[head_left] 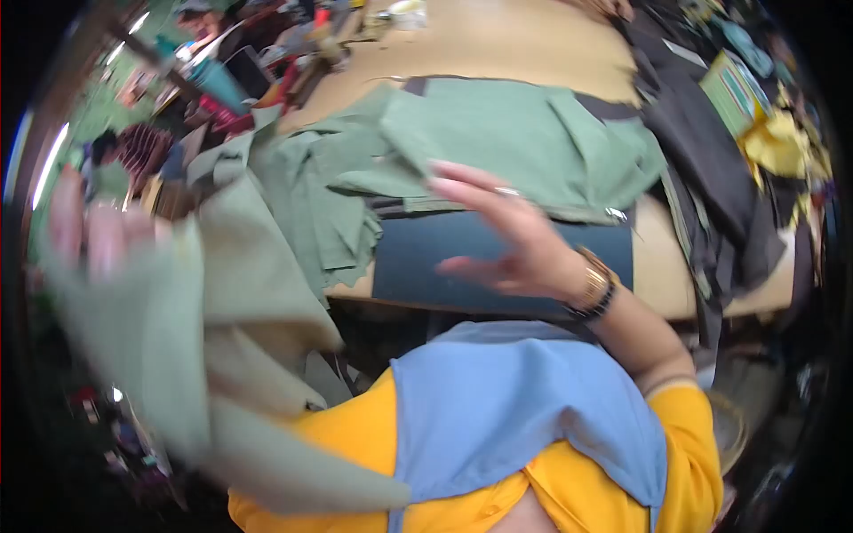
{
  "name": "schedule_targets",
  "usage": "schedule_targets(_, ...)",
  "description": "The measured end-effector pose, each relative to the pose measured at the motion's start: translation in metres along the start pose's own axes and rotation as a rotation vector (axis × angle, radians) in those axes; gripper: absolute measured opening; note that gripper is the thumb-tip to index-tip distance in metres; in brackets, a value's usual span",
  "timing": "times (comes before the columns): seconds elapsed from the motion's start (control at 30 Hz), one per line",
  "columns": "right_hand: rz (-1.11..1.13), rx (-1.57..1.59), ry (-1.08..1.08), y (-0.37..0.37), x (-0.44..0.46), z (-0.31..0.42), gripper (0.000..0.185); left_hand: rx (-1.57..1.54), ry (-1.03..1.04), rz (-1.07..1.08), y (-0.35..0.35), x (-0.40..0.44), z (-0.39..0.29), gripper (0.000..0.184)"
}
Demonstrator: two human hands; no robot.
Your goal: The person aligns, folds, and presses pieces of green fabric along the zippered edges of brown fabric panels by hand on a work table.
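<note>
Two hands are busy with green cloth at the near side of a pale table. One loose green piece is up in the air on the left, and its low end hangs near the yellow sleeve. Much more cloth, a green pile, lies on the table in the middle, just past a dark blue board.

I think the loose piece could slip and drop to the floor, because it hangs past the near edge on the left. It could also snag on the crumpled left end of the pile and drag it crooked, since no hand presses the pile down. I cannot tell if the two are joined. A fold could catch on the ring or the gold bracelet too, if the cloth swings right.

The left hand is at the top of the loose piece, with its fingers by the edge. It is blurry and the thumb is hidden, so I cannot tell how tight it pinches. The right hand is spread wide, thumb well apart from the fingers, and holds nothing. Its fingertips are over the pile's near edge, but I cannot tell if they touch it.
</note>
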State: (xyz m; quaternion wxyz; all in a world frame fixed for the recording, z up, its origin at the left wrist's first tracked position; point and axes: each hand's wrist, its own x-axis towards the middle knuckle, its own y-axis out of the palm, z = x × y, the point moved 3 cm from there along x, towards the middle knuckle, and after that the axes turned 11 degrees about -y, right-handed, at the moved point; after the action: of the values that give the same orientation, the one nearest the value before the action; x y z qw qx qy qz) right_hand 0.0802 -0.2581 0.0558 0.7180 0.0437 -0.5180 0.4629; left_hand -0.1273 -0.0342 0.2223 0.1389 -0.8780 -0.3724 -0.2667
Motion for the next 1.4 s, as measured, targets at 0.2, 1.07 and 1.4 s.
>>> schedule_targets(0.2,0.361,0.693,0.051,0.061,0.047,0.037,0.038,-0.943,-0.295,0.902,-0.023,0.001,-0.027,0.009)
schedule_targets(1.07,0.187,-0.451,0.465,-0.075,-0.089,0.04,0.014,0.572,-0.023,0.894,0.181,-0.111,0.191,0.021)
schedule_targets(1.4,0.312,-1.1,0.673,-0.14,-0.112,0.057,0.018,0.362,-0.552,0.891,0.207,-0.131,0.196,0.023)
